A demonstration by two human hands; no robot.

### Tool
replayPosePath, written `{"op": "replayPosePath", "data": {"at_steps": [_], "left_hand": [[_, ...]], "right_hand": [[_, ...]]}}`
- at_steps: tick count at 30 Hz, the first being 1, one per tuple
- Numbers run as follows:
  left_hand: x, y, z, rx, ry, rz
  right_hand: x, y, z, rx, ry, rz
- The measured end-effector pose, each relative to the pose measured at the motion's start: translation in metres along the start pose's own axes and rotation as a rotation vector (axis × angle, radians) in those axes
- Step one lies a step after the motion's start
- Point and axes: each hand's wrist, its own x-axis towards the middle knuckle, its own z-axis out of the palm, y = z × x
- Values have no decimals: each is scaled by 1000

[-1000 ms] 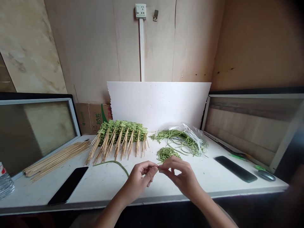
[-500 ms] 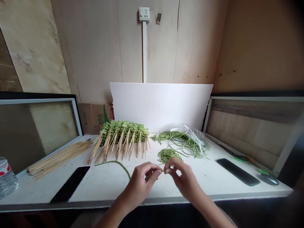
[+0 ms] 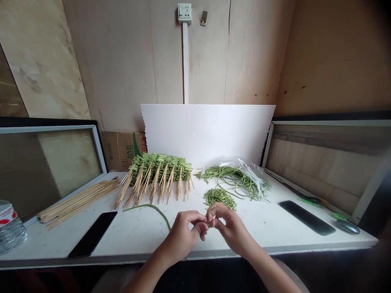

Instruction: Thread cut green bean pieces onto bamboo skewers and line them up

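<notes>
Both my hands meet above the front of the white table, fingertips almost touching. My left hand [image 3: 187, 232] is closed on a long green bean [image 3: 155, 207], whose far end curves out behind it to the left over the tabletop. My right hand [image 3: 227, 224] pinches the bean's near end, of which only a small bit shows between the fingers. Just beyond the right hand is a small pile of short bean pieces [image 3: 220, 198]. Behind that, long uncut beans [image 3: 238, 179] spill from a clear plastic bag [image 3: 255, 173].
Skewered bean pieces [image 3: 163, 165] are stacked at the back, sticks facing me. Bare bamboo skewers [image 3: 79, 199], a black phone [image 3: 94, 234] and a water bottle [image 3: 10, 228] lie left. On the right are a dark phone-like slab [image 3: 307, 217], a mouse [image 3: 347, 226] and a framed panel [image 3: 330, 162].
My hands have drawn closer together, the right fingers shifting left toward the left fingertips. The view has tilted slightly; the long bean still trails to the left.
</notes>
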Motion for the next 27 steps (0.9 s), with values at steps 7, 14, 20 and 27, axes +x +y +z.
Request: {"op": "replayPosePath", "data": {"at_steps": [7,14,20,27], "left_hand": [[1,-10,1,-20,-33,-43],[8,-26,3,-106,-35,-87],[9,-22,-2,-123,30,-149],[22,-44,-11,-253,113,-208]], "right_hand": [[3,18,1,245,-102,86],[4,22,12,349,-92,119],[15,49,-24,84,189,130],[39,138,-77,-299,337,321]]}}
